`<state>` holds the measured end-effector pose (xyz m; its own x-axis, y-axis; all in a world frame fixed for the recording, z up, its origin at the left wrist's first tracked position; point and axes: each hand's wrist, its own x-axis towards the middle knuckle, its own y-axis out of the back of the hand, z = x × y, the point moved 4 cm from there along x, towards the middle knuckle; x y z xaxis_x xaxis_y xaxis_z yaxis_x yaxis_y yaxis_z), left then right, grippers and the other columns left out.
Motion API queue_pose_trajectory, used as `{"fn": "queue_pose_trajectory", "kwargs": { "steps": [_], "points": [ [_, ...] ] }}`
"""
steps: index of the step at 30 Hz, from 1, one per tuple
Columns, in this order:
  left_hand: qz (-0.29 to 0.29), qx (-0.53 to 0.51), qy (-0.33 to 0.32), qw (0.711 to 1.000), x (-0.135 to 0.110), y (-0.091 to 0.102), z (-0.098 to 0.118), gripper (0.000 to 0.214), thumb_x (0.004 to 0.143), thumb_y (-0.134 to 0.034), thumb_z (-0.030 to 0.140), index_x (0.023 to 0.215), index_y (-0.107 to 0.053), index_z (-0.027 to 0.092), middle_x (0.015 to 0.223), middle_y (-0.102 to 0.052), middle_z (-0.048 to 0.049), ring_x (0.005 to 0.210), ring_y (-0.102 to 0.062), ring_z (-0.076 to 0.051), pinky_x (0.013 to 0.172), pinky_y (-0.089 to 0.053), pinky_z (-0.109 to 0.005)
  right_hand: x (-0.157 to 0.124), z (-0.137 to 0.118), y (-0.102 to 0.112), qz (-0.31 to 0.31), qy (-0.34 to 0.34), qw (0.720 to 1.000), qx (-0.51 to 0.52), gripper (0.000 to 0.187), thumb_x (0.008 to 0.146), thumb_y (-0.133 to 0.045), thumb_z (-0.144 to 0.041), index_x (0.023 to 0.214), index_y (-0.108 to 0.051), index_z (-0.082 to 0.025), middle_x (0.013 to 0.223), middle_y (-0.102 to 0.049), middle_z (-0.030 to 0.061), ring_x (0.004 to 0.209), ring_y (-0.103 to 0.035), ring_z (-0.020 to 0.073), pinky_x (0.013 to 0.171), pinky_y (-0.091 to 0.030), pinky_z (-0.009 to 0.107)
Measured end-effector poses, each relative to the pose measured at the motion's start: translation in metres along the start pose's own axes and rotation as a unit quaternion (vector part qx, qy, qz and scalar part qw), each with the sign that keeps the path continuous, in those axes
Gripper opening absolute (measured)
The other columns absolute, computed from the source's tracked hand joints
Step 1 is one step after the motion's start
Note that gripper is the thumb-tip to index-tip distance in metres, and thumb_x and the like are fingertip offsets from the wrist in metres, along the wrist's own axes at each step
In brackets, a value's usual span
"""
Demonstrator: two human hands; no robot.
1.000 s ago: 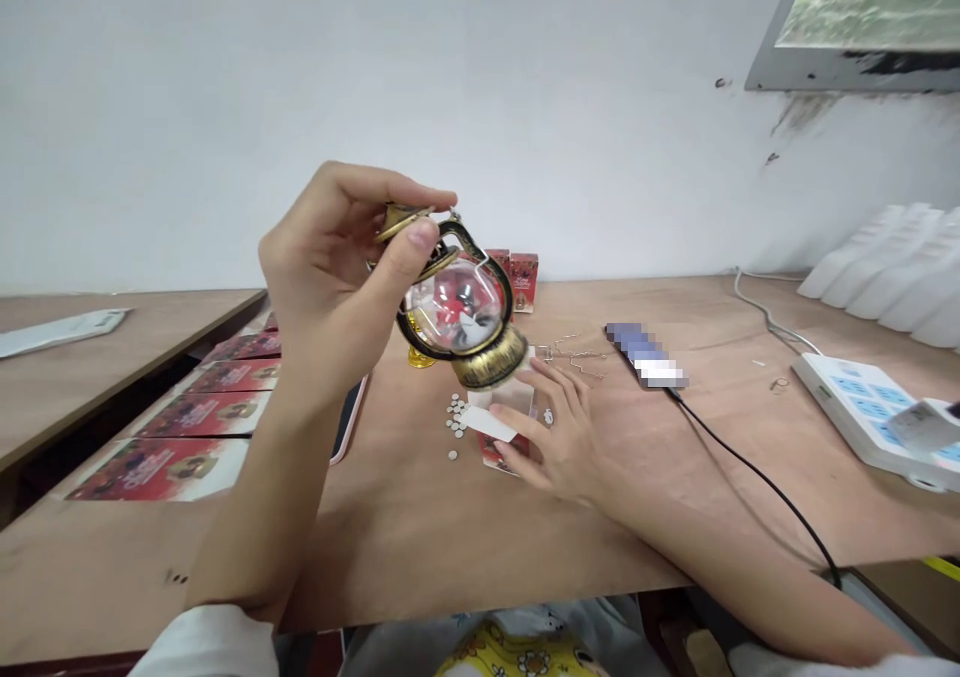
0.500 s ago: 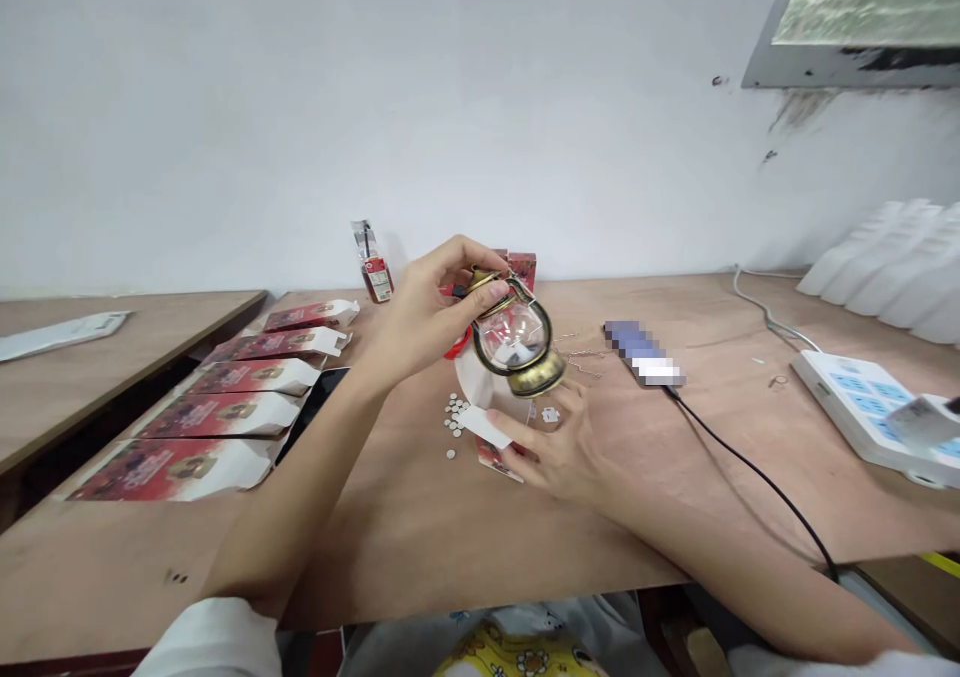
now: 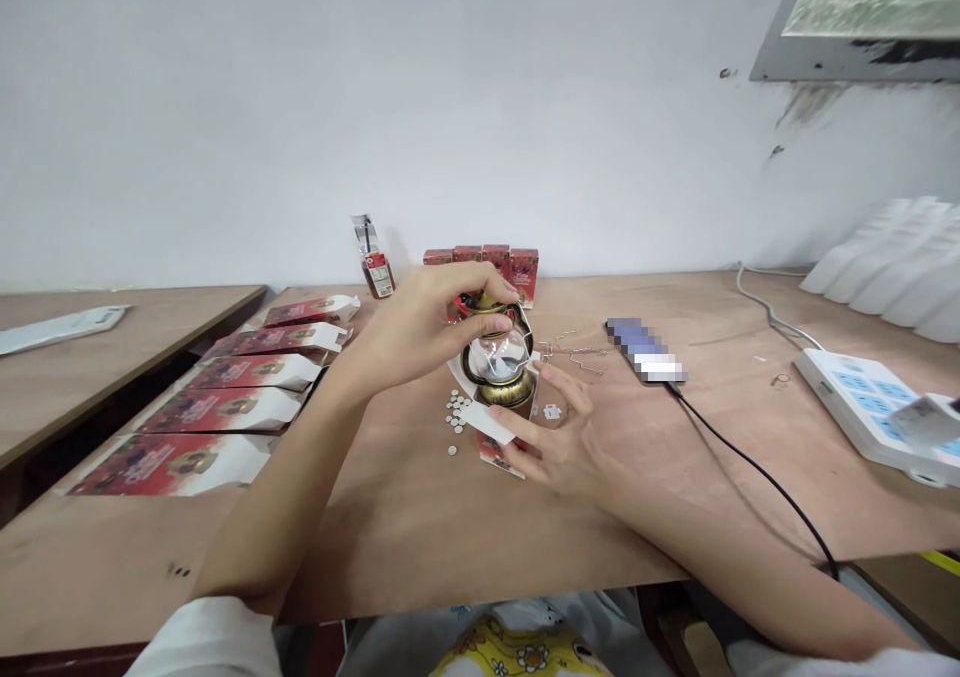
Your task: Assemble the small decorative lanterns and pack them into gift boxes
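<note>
A small lantern [image 3: 501, 357] with a clear globe and an antique-gold cap and base is upright in front of me. My left hand [image 3: 450, 317] grips it near the top, thumb in front and fingers over the cap. Below and to its right, my right hand [image 3: 551, 437] holds an opened red gift box [image 3: 497, 453], the thumb against its white flap [image 3: 487, 422]. The lantern's base overlaps the box in view; I cannot tell whether it has entered it. Small white discs [image 3: 457, 415] lie left of the box, and a small white piece [image 3: 553, 412] lies to its right.
Several flat red boxes [image 3: 217, 409] lie in a row at left. Small red boxes [image 3: 523, 275] stand by the wall, near a bottle [image 3: 379, 273]. Bent wires [image 3: 581, 354], a phone [image 3: 643, 349] on a black cable, a power strip [image 3: 862, 402] and white stacked pieces [image 3: 889, 262] are at right.
My left hand has lowered the lantern slightly and turned it from tilted to upright, moving it a little left. My right hand stays at the box, fingers slightly shifted.
</note>
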<state>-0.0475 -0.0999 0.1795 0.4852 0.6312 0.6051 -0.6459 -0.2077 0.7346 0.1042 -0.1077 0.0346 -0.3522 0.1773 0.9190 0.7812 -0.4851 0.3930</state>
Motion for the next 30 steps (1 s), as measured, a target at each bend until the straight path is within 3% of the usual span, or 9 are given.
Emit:
{"fn": "queue_pose_trajectory", "kwargs": {
  "steps": [6, 12, 15, 20, 30],
  "points": [
    [-0.142, 0.091, -0.035, 0.985, 0.002, -0.023, 0.007, 0.010, 0.087, -0.054, 0.022, 0.089, -0.063, 0.017, 0.091, -0.067, -0.0031, 0.080, -0.061, -0.014, 0.070, -0.043, -0.024, -0.001, 0.002, -0.002, -0.002, -0.002, 1.000, -0.014, 0.042, 0.072, -0.068, -0.031, 0.112, -0.057, -0.038, 0.123, -0.042, 0.0051, 0.118, -0.044, 0.0330, 0.088, -0.046, 0.047],
    [-0.199, 0.089, -0.027, 0.976, 0.001, -0.032, 0.004, 0.023, 0.089, -0.046, 0.018, 0.085, -0.069, 0.021, 0.106, -0.062, -0.0028, 0.082, -0.059, -0.012, 0.072, -0.041, -0.024, 0.000, 0.001, -0.003, 0.000, 0.005, 1.000, -0.005, 0.040, 0.071, -0.071, -0.032, 0.109, -0.058, -0.037, 0.120, -0.046, 0.0059, 0.118, -0.044, 0.0341, 0.087, -0.046, 0.050],
    [-0.215, 0.070, -0.013, 0.974, 0.000, -0.033, 0.003, 0.022, 0.090, -0.047, 0.022, 0.088, -0.069, 0.020, 0.107, -0.059, -0.0039, 0.088, -0.058, -0.014, 0.078, -0.042, -0.026, 0.001, 0.001, -0.003, 0.001, 0.008, 1.000, -0.007, 0.040, 0.072, -0.070, -0.032, 0.110, -0.058, -0.035, 0.126, -0.036, 0.0070, 0.117, -0.045, 0.0328, 0.088, -0.047, 0.049],
    [-0.225, 0.074, 0.006, 0.971, -0.001, -0.033, 0.004, 0.018, 0.077, -0.068, 0.032, 0.091, -0.067, 0.021, 0.109, -0.054, -0.0041, 0.092, -0.056, -0.017, 0.079, -0.042, -0.028, 0.002, 0.002, -0.002, 0.008, 0.000, 1.000, -0.013, 0.038, 0.073, -0.068, -0.032, 0.109, -0.056, -0.037, 0.125, -0.033, 0.0052, 0.120, -0.043, 0.0292, 0.092, -0.046, 0.046],
    [-0.244, 0.129, -0.014, 0.961, -0.003, -0.042, 0.006, 0.015, 0.077, -0.065, 0.023, 0.092, -0.061, 0.019, 0.105, -0.053, -0.0045, 0.090, -0.053, -0.018, 0.069, -0.040, -0.025, -0.002, 0.005, -0.003, 0.001, 0.020, 1.000, 0.015, 0.037, 0.072, -0.069, -0.029, 0.107, -0.058, -0.034, 0.132, -0.028, 0.0046, 0.120, -0.042, 0.0344, 0.091, -0.044, 0.052]
  ]
}}
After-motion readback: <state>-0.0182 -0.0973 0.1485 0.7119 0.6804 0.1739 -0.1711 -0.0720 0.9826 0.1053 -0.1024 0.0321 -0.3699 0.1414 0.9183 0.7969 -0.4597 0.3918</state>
